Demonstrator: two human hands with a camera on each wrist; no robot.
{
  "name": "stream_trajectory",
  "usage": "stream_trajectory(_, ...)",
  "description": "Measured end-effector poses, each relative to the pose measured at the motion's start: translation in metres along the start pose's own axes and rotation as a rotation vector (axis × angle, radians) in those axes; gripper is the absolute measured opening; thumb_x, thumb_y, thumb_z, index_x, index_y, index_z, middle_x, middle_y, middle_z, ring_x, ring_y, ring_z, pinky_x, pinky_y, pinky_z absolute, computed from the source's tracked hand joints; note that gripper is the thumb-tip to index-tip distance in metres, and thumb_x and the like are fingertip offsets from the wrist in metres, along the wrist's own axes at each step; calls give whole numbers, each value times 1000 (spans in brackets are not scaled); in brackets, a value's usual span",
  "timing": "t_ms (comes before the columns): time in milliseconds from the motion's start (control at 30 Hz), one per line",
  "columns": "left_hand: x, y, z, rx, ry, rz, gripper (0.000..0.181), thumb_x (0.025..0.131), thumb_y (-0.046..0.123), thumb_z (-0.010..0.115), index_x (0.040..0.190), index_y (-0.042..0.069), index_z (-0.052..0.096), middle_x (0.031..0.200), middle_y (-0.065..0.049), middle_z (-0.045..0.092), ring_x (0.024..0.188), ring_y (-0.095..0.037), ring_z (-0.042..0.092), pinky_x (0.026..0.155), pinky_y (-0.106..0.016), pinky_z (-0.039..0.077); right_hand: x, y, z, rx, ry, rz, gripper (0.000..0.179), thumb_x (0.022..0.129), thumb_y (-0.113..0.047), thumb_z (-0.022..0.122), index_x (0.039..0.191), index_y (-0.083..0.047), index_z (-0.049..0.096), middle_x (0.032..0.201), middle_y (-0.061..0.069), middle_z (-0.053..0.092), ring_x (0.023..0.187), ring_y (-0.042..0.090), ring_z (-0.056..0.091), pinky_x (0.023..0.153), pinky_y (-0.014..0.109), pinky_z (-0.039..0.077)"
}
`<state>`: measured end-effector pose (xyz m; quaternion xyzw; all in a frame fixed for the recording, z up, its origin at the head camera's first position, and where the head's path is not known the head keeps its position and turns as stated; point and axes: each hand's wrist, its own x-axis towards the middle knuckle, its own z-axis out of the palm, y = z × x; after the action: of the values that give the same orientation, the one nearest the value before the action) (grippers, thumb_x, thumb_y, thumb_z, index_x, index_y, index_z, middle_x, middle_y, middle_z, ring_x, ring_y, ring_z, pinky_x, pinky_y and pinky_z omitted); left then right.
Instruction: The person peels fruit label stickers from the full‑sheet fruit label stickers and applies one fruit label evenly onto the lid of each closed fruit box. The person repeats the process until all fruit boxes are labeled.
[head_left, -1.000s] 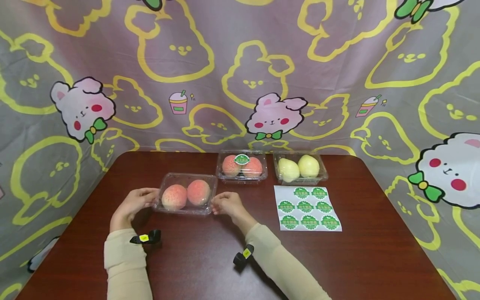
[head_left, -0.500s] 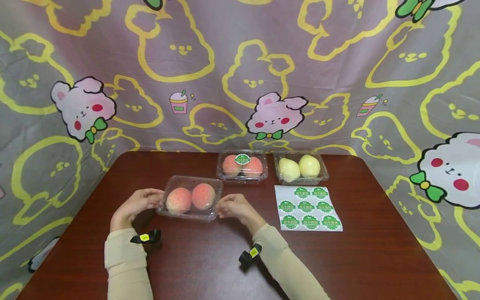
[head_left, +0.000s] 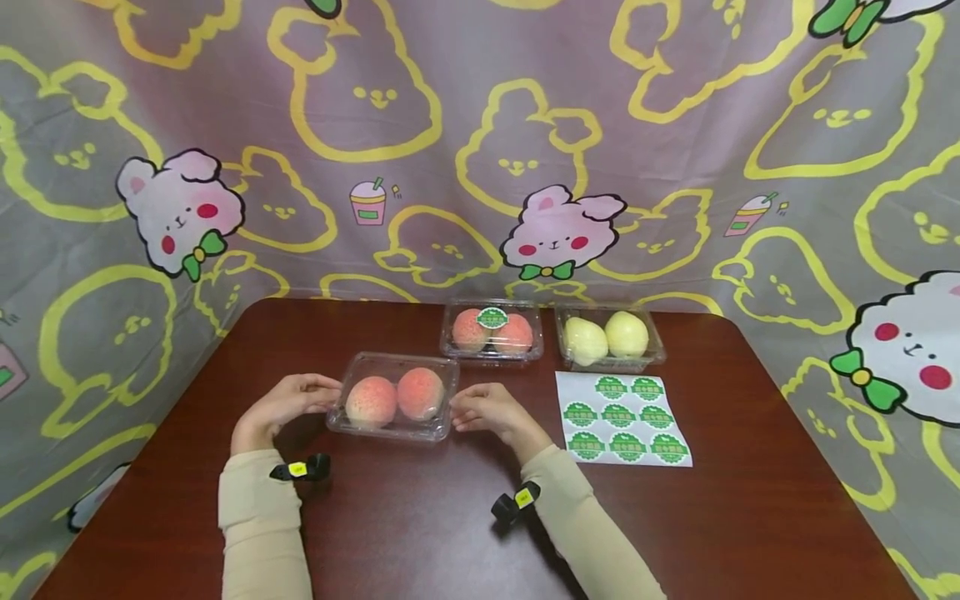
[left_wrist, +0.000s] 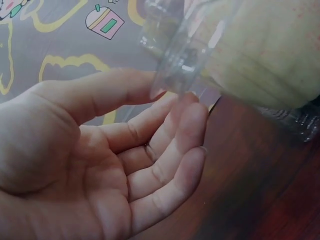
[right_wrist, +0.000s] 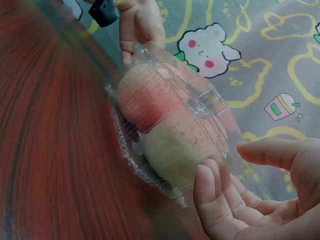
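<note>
Head view: soft, fairly even light, seemingly overhead; pale sheen on tabletop (head_left: 442, 510), small glints on clear box (head_left: 390, 432). Dark shadow beside right sleeve (head_left: 592, 525). Wide lens stretches frame edges. Left wrist view: dimmer, muted; close peach (left_wrist: 272, 55) soft, left hand (left_wrist: 100, 160) clearer. Right wrist view: dull, slightly soft; whitish highlights along clear box

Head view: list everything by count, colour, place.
Table: one, brown, foreground
Backdrop: one, greyish, behind table
Front box: one, clear, table's left
Back boxes: two, clear, table's back
Peaches: four, pinkish, front and left back boxes
Pale fruits: two, yellowish, right back box
Sticker sheet: one, white, table's right
Stickers: nine, green, sheet and left back box
Sleeves: two, cream, bottom
Wrist devices: two, black, by sleeves
Left hand, right hand: one each, front box's ends
</note>
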<state>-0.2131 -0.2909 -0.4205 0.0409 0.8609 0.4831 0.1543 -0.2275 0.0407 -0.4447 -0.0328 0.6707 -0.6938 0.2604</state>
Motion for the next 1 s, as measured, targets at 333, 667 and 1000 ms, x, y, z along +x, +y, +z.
stream_trajectory(333,4,6,1,4,-18,1,44,96,23,58,123,-13,55,101,-10,71,84,-3,66,84,-29,58,-2,-5,-3,-46,30,18,15,90,-2,58,99,9,58,62,-1,61,55,7,61,56,20,55)
stream_trajectory(667,13,9,12,-13,-55,1,38,97,21,57,114,-13,57,84,2,68,77,-7,65,79,-28,58,-6,-7,-19,-108,5,32,11,91,-2,55,95,8,59,64,0,60,57,9,61,57,22,56)
stream_trajectory(1000,17,10,15,-46,-98,11,40,96,22,58,116,-14,56,83,3,69,77,-7,66,78,-28,58,-7,-8,-34,-124,-42,55,13,91,-6,56,93,6,60,65,0,62,59,9,62,60,23,57)
